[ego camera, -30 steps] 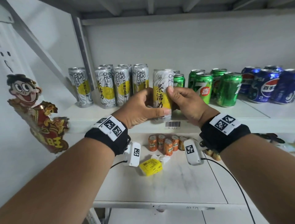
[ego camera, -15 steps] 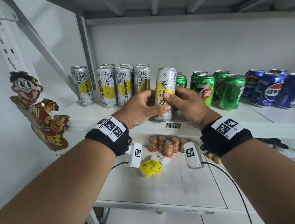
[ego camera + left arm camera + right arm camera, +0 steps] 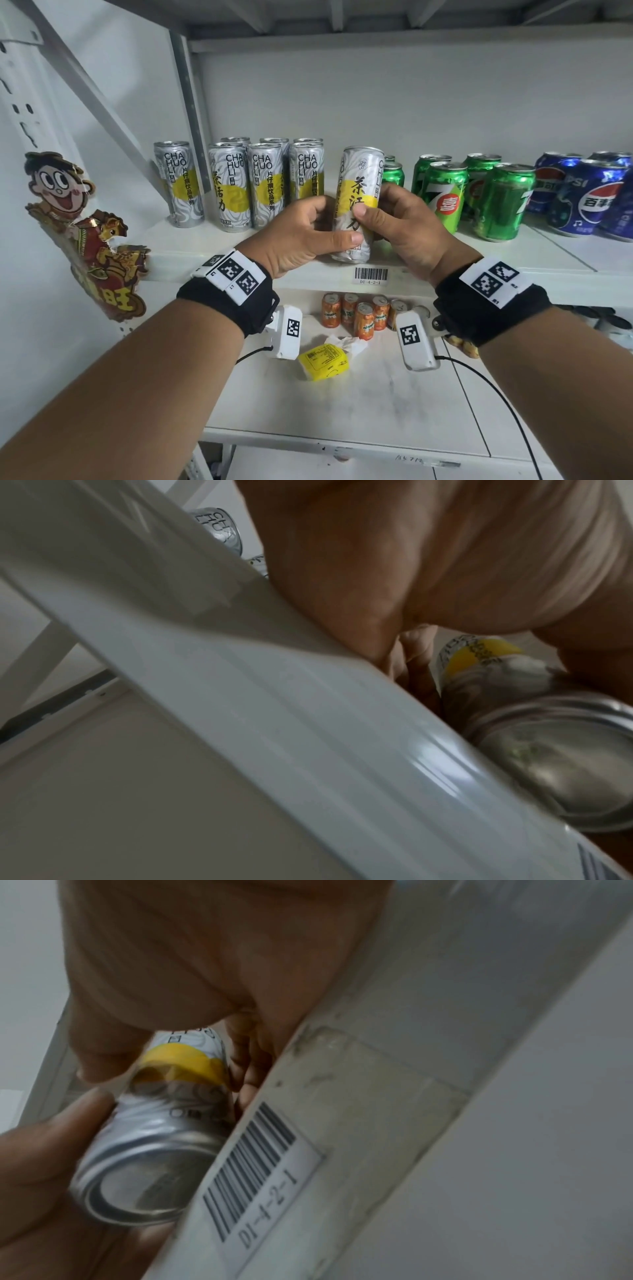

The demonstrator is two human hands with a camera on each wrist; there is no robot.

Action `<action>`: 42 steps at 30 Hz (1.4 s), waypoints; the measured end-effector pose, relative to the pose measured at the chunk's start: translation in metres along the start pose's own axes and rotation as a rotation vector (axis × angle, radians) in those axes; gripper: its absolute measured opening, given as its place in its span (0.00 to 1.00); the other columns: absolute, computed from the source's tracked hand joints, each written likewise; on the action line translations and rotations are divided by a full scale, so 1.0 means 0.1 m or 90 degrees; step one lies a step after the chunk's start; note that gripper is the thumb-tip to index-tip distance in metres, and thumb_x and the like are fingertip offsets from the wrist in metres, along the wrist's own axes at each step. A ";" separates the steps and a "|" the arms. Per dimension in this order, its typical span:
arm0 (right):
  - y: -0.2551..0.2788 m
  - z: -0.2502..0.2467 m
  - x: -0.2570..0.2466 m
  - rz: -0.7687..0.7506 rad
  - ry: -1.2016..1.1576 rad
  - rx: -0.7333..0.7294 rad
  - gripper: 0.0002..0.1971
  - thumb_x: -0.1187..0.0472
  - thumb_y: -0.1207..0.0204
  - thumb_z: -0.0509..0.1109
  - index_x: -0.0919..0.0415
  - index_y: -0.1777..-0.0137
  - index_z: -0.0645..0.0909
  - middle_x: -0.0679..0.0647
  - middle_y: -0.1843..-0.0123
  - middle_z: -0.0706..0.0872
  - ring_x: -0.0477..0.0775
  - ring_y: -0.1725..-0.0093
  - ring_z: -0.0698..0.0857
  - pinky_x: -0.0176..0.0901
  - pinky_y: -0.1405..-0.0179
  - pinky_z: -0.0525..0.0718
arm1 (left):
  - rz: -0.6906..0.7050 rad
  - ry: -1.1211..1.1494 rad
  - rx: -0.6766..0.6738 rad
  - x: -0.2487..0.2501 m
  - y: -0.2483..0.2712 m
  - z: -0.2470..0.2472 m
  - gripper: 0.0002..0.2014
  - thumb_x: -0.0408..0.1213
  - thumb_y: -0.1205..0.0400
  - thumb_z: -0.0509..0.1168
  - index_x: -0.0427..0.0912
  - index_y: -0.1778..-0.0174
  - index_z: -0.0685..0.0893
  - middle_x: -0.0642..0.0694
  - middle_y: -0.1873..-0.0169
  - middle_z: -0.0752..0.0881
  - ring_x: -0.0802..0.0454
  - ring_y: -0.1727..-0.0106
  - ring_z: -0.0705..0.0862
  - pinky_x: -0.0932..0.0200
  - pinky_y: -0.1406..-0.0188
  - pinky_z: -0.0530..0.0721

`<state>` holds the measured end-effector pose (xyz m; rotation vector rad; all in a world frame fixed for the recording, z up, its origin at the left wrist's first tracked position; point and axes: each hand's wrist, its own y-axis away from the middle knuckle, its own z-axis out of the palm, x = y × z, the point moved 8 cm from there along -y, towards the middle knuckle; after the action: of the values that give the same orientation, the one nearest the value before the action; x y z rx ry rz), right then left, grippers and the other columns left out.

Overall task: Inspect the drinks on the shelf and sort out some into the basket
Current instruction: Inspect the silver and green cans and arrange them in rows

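Observation:
Both hands hold one tall silver-and-yellow tea can point(image 3: 358, 192) just above the front edge of the white shelf point(image 3: 534, 255). My left hand point(image 3: 308, 233) grips its lower part with the thumb across the front. My right hand point(image 3: 394, 219) pinches its middle from the right. The can leans slightly, top to the right. Its silver bottom point(image 3: 137, 1185) shows in the right wrist view, and the can point(image 3: 548, 737) in the left wrist view too. No basket is in view.
Several matching tea cans point(image 3: 233, 186) stand at the left, green 7-Up cans point(image 3: 493, 198) and blue Pepsi cans point(image 3: 589, 195) at the right. A barcode label point(image 3: 371, 275) marks the shelf edge. Below lie small orange cans point(image 3: 363, 315) and a yellow packet point(image 3: 322, 361).
The can has been turned a little in both hands and now leans slightly; both hands keep their hold at about the same place.

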<state>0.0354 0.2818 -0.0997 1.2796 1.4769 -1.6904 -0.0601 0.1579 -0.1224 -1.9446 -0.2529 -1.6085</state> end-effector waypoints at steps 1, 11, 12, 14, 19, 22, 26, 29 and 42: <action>0.00 0.00 0.00 0.002 0.000 -0.004 0.28 0.53 0.28 0.80 0.68 0.31 0.82 0.67 0.41 0.92 0.57 0.50 0.90 0.50 0.52 0.90 | 0.003 -0.004 0.004 0.01 0.00 0.00 0.33 0.38 0.28 0.86 0.34 0.28 0.85 0.36 0.35 0.93 0.36 0.32 0.92 0.43 0.35 0.93; -0.01 -0.04 0.05 0.031 -0.050 -0.025 0.14 0.62 0.14 0.72 0.68 0.33 0.85 0.65 0.46 0.92 0.62 0.52 0.87 0.59 0.45 0.86 | -0.013 0.006 0.032 0.02 0.01 0.03 0.24 0.32 0.22 0.82 0.37 0.30 0.87 0.37 0.39 0.95 0.39 0.38 0.95 0.50 0.47 0.95; -0.02 -0.04 0.06 0.034 -0.056 -0.022 0.14 0.62 0.15 0.73 0.67 0.33 0.85 0.67 0.44 0.92 0.63 0.51 0.87 0.62 0.43 0.87 | -0.011 0.005 0.038 0.02 0.02 0.03 0.23 0.32 0.22 0.82 0.37 0.31 0.87 0.37 0.39 0.95 0.39 0.39 0.95 0.50 0.48 0.95; -0.02 -0.04 0.07 0.040 -0.063 -0.027 0.16 0.60 0.16 0.74 0.67 0.32 0.84 0.71 0.39 0.91 0.66 0.48 0.89 0.66 0.38 0.88 | -0.011 0.005 0.050 0.02 0.03 0.03 0.25 0.33 0.22 0.84 0.36 0.30 0.87 0.36 0.40 0.95 0.38 0.40 0.96 0.50 0.51 0.96; -0.04 -0.02 0.09 0.041 -0.060 -0.037 0.17 0.58 0.16 0.75 0.66 0.31 0.84 0.64 0.41 0.94 0.59 0.49 0.93 0.54 0.47 0.92 | -0.003 -0.013 0.081 0.03 0.03 0.01 0.27 0.33 0.23 0.84 0.33 0.29 0.87 0.35 0.39 0.95 0.38 0.39 0.95 0.49 0.49 0.96; -0.05 -0.03 0.12 0.046 -0.071 -0.040 0.16 0.56 0.15 0.75 0.65 0.33 0.85 0.59 0.45 0.95 0.54 0.53 0.94 0.50 0.52 0.91 | -0.006 -0.023 0.085 0.03 0.04 0.01 0.28 0.36 0.24 0.85 0.34 0.29 0.87 0.34 0.39 0.94 0.35 0.38 0.95 0.43 0.43 0.96; -0.05 -0.03 0.11 0.048 -0.088 -0.065 0.15 0.56 0.15 0.74 0.66 0.35 0.85 0.62 0.43 0.94 0.59 0.49 0.94 0.53 0.50 0.92 | -0.009 -0.022 0.089 0.03 0.05 0.01 0.26 0.38 0.25 0.85 0.35 0.32 0.88 0.34 0.41 0.95 0.37 0.42 0.96 0.49 0.52 0.96; -0.05 -0.03 0.12 0.045 -0.092 -0.056 0.13 0.60 0.15 0.74 0.67 0.35 0.85 0.69 0.40 0.92 0.65 0.46 0.91 0.66 0.39 0.91 | 0.007 -0.038 0.108 0.02 0.04 0.02 0.23 0.40 0.22 0.83 0.36 0.33 0.89 0.35 0.41 0.95 0.40 0.42 0.96 0.52 0.48 0.94; 0.01 -0.06 0.02 -0.015 -0.034 -0.049 0.21 0.65 0.22 0.81 0.65 0.31 0.81 0.71 0.34 0.88 0.69 0.37 0.90 0.63 0.38 0.92 | 0.046 -0.119 0.097 0.09 0.09 0.05 0.38 0.36 0.30 0.86 0.34 0.23 0.83 0.33 0.32 0.91 0.31 0.28 0.89 0.32 0.26 0.88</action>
<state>0.0373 0.2878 -0.1021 1.1725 1.5168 -1.6525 -0.0495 0.1510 -0.1172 -1.9638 -0.3641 -1.3233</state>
